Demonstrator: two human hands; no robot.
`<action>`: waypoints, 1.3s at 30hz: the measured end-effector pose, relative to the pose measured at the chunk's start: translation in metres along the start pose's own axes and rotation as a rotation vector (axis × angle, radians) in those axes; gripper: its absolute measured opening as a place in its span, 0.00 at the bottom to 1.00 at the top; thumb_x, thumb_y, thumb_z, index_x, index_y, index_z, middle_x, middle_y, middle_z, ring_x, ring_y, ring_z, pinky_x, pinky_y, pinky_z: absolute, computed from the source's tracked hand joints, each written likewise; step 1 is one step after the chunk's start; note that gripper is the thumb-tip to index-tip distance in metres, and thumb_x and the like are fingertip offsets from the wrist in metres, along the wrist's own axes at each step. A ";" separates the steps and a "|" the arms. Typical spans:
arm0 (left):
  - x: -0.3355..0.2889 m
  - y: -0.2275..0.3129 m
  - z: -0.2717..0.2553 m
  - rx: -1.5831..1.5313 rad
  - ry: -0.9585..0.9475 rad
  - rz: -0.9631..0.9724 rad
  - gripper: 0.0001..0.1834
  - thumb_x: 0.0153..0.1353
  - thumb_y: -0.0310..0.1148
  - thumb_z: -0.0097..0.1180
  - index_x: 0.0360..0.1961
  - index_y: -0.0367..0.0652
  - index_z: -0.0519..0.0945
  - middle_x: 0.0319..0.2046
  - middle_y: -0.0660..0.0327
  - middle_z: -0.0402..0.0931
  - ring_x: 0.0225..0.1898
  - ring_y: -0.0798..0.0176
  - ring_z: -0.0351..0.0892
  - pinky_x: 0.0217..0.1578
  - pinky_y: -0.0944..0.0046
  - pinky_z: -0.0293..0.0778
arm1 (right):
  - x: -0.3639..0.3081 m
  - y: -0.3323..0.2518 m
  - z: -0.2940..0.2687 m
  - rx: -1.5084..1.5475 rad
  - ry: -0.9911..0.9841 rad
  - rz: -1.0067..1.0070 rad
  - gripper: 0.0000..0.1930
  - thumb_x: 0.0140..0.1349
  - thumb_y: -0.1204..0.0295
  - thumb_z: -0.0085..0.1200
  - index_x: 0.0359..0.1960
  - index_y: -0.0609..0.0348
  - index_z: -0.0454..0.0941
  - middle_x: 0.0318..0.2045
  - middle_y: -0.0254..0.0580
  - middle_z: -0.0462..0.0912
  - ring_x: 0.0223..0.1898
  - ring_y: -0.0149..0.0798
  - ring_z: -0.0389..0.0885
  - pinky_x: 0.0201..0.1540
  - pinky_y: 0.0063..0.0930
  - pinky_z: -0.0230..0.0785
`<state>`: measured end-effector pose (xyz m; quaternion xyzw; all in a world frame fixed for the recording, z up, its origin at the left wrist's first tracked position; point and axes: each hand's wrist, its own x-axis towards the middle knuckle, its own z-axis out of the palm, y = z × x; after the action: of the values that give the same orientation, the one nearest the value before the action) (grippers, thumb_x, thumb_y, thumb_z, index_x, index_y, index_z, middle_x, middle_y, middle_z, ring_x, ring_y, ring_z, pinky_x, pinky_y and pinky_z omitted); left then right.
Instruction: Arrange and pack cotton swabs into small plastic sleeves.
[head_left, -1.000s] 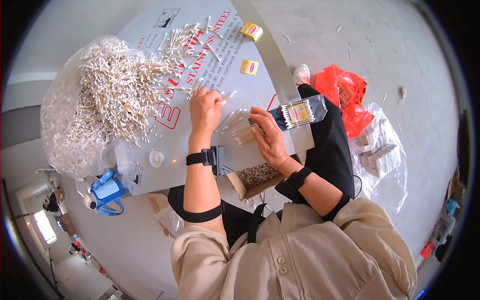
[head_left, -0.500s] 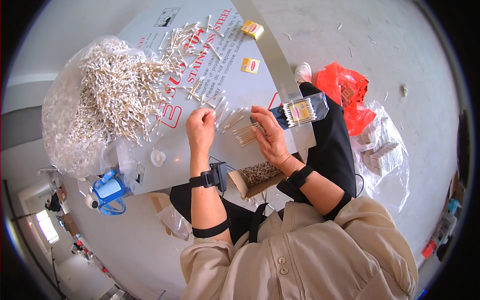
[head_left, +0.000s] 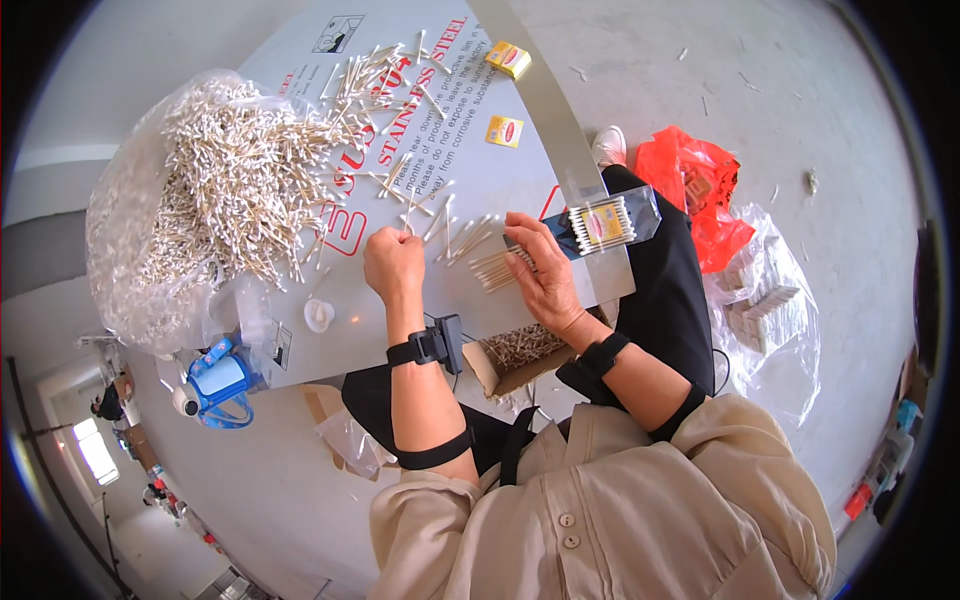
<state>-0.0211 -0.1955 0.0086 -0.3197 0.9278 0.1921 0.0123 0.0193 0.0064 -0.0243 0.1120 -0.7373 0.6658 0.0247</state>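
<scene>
Two small yellow boxes (head_left: pixel 508 60), one red bag (head_left: pixel 700 190), one blue jug (head_left: pixel 222 385)

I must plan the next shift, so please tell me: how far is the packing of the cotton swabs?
Done: one clear packet of swabs lies filled at the table edge. In hand: the right hand holds a small bundle of swabs, and the left hand is closed over loose ones on the table. Left: the big heap of swabs in its plastic bag is mostly unpacked, so most of the job remains.
</scene>
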 end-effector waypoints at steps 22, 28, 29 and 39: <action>-0.052 -0.049 -0.045 -0.562 -0.404 0.138 0.04 0.52 0.26 0.61 0.25 0.36 0.80 0.17 0.69 0.73 0.20 0.75 0.69 0.23 0.71 0.65 | 0.000 0.002 -0.003 -0.012 0.010 -0.007 0.15 0.62 0.79 0.53 0.51 0.63 0.70 0.58 0.52 0.71 0.57 0.55 0.72 0.59 0.37 0.66; -0.065 -0.032 -0.018 -0.569 -0.480 0.227 0.08 0.56 0.29 0.62 0.25 0.35 0.79 0.16 0.68 0.73 0.20 0.75 0.68 0.23 0.70 0.65 | 0.001 -0.001 -0.001 -0.019 0.007 -0.019 0.15 0.62 0.79 0.53 0.51 0.63 0.71 0.58 0.52 0.71 0.57 0.56 0.72 0.59 0.36 0.66; -0.057 -0.025 -0.012 -0.507 -0.293 0.227 0.09 0.56 0.30 0.62 0.25 0.35 0.79 0.17 0.65 0.75 0.20 0.70 0.70 0.24 0.67 0.67 | 0.001 -0.001 0.000 -0.020 0.005 -0.020 0.15 0.62 0.79 0.53 0.51 0.63 0.71 0.58 0.52 0.71 0.57 0.56 0.72 0.59 0.36 0.66; -0.028 0.007 0.010 -0.140 -0.076 0.318 0.06 0.53 0.29 0.61 0.24 0.39 0.77 0.24 0.51 0.79 0.30 0.44 0.78 0.32 0.50 0.72 | 0.000 0.000 -0.001 -0.013 0.002 0.000 0.15 0.64 0.80 0.51 0.52 0.65 0.71 0.58 0.51 0.71 0.59 0.48 0.72 0.60 0.32 0.64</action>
<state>-0.0039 -0.1701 0.0063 -0.1616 0.9499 0.2676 -0.0052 0.0196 0.0074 -0.0244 0.1112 -0.7416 0.6611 0.0260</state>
